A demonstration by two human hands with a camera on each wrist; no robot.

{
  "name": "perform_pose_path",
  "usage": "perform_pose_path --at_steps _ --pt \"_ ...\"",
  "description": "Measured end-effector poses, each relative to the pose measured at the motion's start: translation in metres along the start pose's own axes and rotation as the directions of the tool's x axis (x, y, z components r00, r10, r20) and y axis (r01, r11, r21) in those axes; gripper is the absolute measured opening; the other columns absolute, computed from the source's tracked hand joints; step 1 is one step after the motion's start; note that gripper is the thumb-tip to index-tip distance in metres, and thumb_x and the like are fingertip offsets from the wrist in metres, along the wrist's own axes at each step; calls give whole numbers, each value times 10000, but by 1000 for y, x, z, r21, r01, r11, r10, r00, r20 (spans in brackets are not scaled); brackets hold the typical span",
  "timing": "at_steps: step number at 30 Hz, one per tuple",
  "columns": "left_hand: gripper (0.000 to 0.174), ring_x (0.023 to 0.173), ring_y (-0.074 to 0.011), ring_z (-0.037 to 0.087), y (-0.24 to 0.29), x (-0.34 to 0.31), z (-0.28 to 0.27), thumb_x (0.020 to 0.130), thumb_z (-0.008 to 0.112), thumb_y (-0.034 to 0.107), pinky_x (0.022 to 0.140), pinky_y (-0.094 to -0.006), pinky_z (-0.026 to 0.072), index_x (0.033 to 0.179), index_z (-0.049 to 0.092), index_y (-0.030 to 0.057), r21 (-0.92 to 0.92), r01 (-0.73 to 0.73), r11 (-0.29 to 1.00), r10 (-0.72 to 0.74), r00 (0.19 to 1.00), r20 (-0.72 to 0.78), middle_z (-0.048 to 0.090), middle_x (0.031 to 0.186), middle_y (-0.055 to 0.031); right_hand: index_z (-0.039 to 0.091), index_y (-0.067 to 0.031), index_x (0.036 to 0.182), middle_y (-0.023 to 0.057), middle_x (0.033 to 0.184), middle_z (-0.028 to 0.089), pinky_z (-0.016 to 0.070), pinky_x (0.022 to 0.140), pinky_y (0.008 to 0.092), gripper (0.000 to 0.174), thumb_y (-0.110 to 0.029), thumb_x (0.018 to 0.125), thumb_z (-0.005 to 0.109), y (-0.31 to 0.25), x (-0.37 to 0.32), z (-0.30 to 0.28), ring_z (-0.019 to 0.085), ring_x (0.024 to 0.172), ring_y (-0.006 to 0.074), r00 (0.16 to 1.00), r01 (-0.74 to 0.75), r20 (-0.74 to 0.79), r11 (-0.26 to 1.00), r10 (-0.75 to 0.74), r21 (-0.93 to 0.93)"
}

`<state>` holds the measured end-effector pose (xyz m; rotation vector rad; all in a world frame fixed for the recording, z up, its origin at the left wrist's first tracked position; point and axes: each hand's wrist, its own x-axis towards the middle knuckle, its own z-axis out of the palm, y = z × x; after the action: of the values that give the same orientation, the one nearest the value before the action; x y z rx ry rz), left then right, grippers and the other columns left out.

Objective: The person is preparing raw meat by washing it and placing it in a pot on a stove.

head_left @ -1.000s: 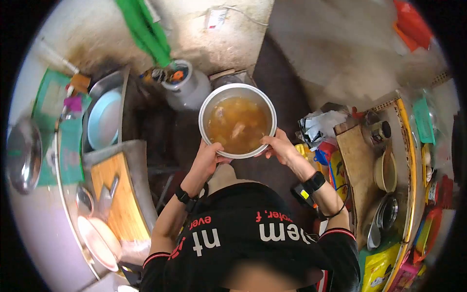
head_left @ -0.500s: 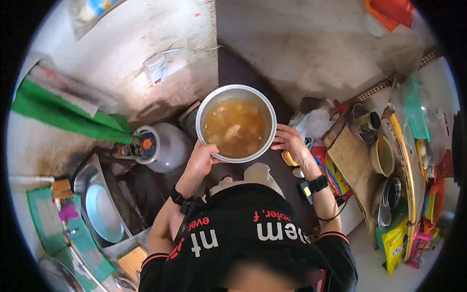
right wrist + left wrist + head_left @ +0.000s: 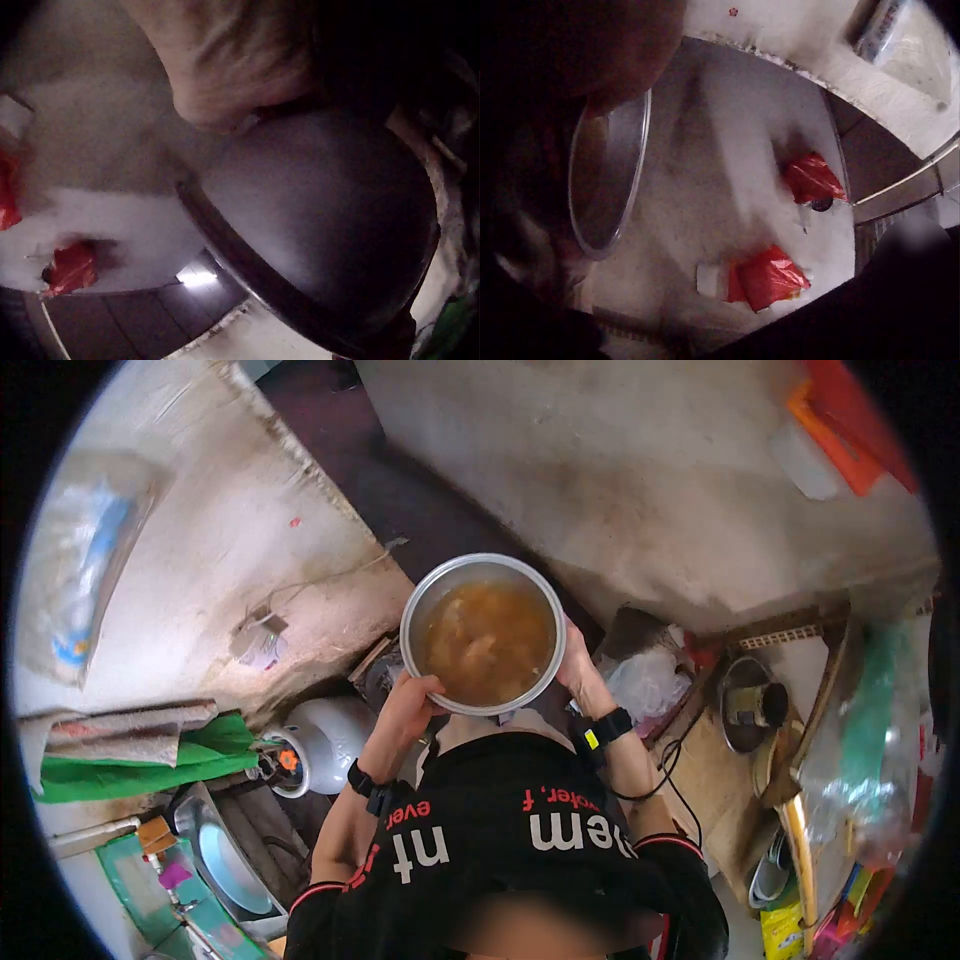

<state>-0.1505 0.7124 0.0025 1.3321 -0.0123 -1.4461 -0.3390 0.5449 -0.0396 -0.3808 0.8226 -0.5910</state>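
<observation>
A round metal pot (image 3: pixel 409 622) of brownish soup with pale chunks (image 3: pixel 485 645) is held up in front of the body. My left hand (image 3: pixel 406 710) grips its lower left side, thumb over the rim, other fingers mostly hidden underneath. On the opposite side, my right hand (image 3: pixel 574 662) holds the wall, its fingertips hidden behind the pot. The left wrist view has the dark left hand (image 3: pixel 634 49) at the pot's rim (image 3: pixel 642 142). In the right wrist view, the right hand (image 3: pixel 232 71) lies against the pot's outer wall (image 3: pixel 330 217).
A gas cylinder (image 3: pixel 333 745), a green cloth (image 3: pixel 215 758) and a sink with a light-blue basin (image 3: pixel 232 870) stand at left. At right are a plastic bag (image 3: pixel 648 685), a board (image 3: pixel 722 800) and cookware. Walls (image 3: pixel 620 490) meet the dark floor ahead.
The head view has turned rightward; cylinder and sink now lie further left and lower. The pot stays between both hands, slightly lower in view. The right hand sits closer against its side.
</observation>
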Motion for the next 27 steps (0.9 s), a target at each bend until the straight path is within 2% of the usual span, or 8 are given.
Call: perform_pose_path --at_steps 9,13,15,19,22,23,25,27 --pt "464 841 -264 622 93 102 52 723 506 -64 702 -433 556 1182 501 0 16 -5 1000 6 999 -44 595 1035 -117 535 -12 1226 130 1210 579 465 926 380 380 -269 986 391 -58 149 -8 571 1055 237 997 -77 24 992 75 98" --pt "471 876 -258 615 125 157 40 708 504 -64 746 -424 542 1177 502 -18 -1 17 1000 -17 1000 18 592 1051 -114 545 -2 1216 124 1189 594 479 903 378 380 -265 967 432 -96 182 31 584 1032 236 996 29 88 997 -22 -73" --pt "491 939 -255 599 150 176 50 693 508 -57 797 -419 525 1183 500 -38 -17 42 999 -42 999 6 589 1069 -117 547 3 1213 126 1183 598 481 899 370 389 -275 960 449 -123 198 62 583 1033 235 995 26 94 995 -17 -94" --pt "553 1020 -273 570 174 221 51 690 507 -57 805 -439 528 1239 458 -17 -138 -65 988 62 998 -29 565 1129 -132 551 17 1208 120 1186 598 485 885 362 381 -254 953 470 -140 285 59 585 1022 221 977 -24 203 987 56 -159" --pt "571 987 -280 577 198 245 61 704 522 -45 777 -454 543 1265 430 8 -256 -107 961 92 993 -68 559 1118 -124 550 24 1203 118 1179 598 485 881 359 364 -229 956 462 -172 333 91 587 1008 214 966 -71 224 963 131 -259" --pt "569 940 -274 586 212 253 68 717 535 -37 750 -462 555 1271 422 31 -211 -105 972 76 987 -139 561 1085 -112 549 27 1201 118 1174 600 486 879 357 358 -219 958 457 -187 349 107 588 1002 211 964 -84 221 955 151 -285" --pt "511 879 -258 592 238 269 80 723 535 -42 729 -460 555 1225 456 13 -285 -134 949 70 972 -223 563 1028 -101 547 32 1199 124 1178 597 480 889 359 366 -227 964 439 -216 371 149 584 1010 212 935 50 344 931 83 -361" --pt "409 840 -273 595 248 278 90 683 508 -64 690 -493 551 1090 521 -38 -288 -133 948 63 969 -240 543 938 -105 551 22 1196 126 1194 592 466 910 380 405 -283 963 422 -228 387 176 575 1029 223 962 -49 228 921 147 -387"
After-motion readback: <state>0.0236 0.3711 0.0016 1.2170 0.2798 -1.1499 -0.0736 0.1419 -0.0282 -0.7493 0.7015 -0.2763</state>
